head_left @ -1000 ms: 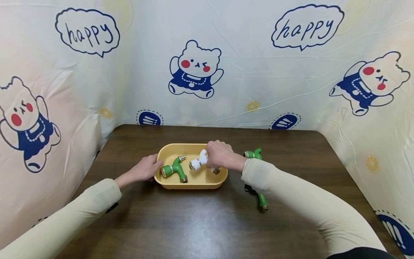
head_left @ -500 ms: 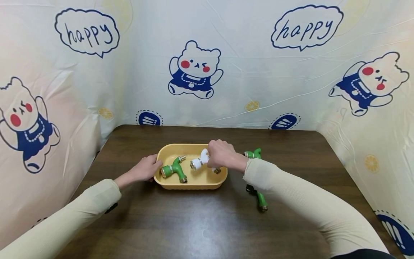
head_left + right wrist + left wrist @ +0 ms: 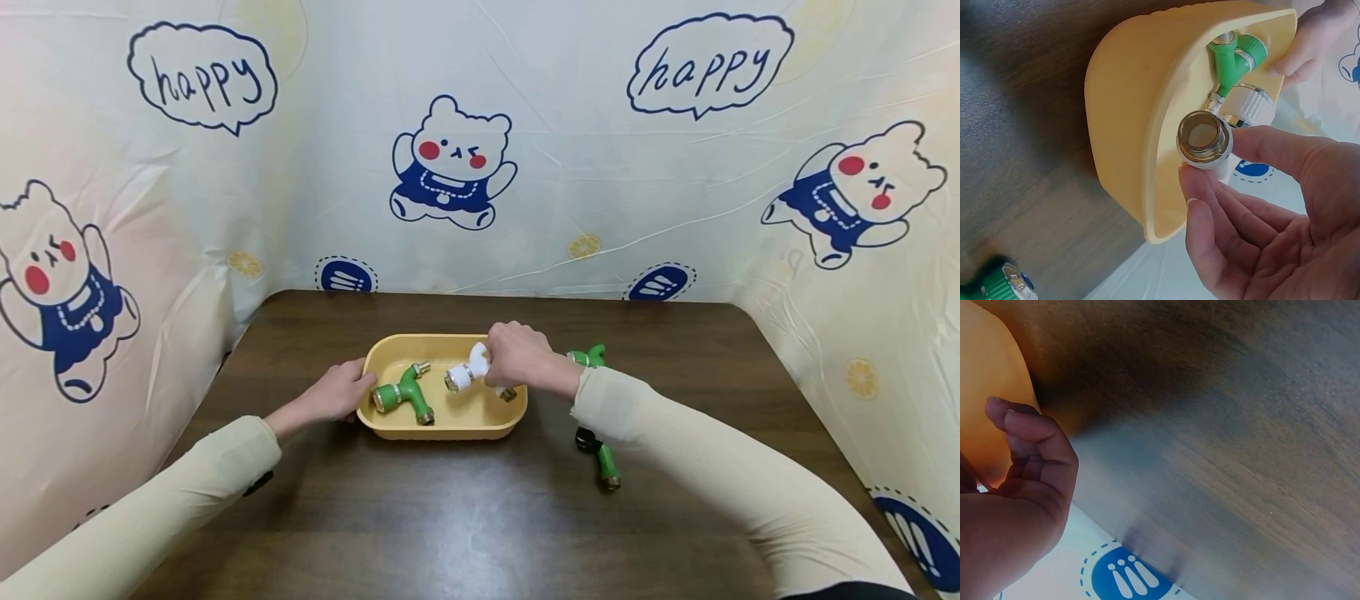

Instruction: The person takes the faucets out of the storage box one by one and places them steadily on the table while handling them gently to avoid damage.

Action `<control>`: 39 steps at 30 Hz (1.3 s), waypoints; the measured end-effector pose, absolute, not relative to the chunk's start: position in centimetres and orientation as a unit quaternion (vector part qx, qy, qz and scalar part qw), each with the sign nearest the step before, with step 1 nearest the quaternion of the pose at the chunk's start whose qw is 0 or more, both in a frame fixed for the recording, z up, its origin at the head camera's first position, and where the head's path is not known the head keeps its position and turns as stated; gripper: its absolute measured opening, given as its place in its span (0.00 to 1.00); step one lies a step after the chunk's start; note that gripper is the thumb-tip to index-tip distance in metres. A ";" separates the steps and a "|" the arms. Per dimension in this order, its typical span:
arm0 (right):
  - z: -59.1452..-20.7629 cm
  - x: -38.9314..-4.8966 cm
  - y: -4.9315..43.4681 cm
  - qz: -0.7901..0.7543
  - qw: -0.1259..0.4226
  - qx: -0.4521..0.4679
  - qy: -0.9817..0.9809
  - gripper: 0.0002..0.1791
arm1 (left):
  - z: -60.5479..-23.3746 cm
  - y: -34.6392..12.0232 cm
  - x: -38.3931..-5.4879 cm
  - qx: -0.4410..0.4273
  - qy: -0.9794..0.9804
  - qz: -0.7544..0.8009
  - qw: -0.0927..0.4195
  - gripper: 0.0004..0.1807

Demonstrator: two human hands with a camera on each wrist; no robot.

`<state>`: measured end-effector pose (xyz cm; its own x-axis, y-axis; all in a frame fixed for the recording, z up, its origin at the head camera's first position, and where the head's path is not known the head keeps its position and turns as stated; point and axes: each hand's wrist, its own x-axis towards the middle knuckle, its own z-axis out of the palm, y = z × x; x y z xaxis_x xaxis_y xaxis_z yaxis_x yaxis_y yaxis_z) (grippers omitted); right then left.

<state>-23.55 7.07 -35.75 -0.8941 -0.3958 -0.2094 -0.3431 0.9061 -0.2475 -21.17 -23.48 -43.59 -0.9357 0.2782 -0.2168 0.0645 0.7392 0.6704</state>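
Observation:
A yellow plastic basin [image 3: 450,433] sits on the table, its left end gripped by my left hand [image 3: 341,392] with the thumb over the rim. In the left wrist view, the fingers [image 3: 1035,428] curl against its outer wall. A green tap [image 3: 408,395] with metal ends lies in the basin's left half. My right hand [image 3: 520,358] pinches a white tap [image 3: 463,377] over the basin's right half. The right wrist view shows the tap's threaded metal end [image 3: 1204,137] between thumb and fingers; the palm hides part of the body.
Green tap parts lie right of the basin: one piece [image 3: 595,356] beyond the right forearm and another [image 3: 609,471] nearer. The sleeve [image 3: 675,442] covers what lies between them. A printed cloth [image 3: 562,183] hangs around the brown table [image 3: 420,525].
My right hand has shifted slightly to the right, carrying the white tap with it. The left hand and the basin look unmoved.

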 end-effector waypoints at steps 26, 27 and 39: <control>-35.1 -23.2 8.2 -0.113 0.124 -0.188 0.968 0.21 | -43.6 -23.5 -21.2 0.095 0.919 0.350 0.154 0.17; -35.0 -23.2 8.3 -0.114 0.124 -0.188 0.968 0.21 | -43.7 -23.5 -21.2 0.094 0.919 0.351 0.153 0.17; -34.8 -23.2 9.2 -0.128 0.129 -0.189 0.965 0.22 | -43.9 -23.6 -21.3 0.096 0.918 0.354 0.147 0.16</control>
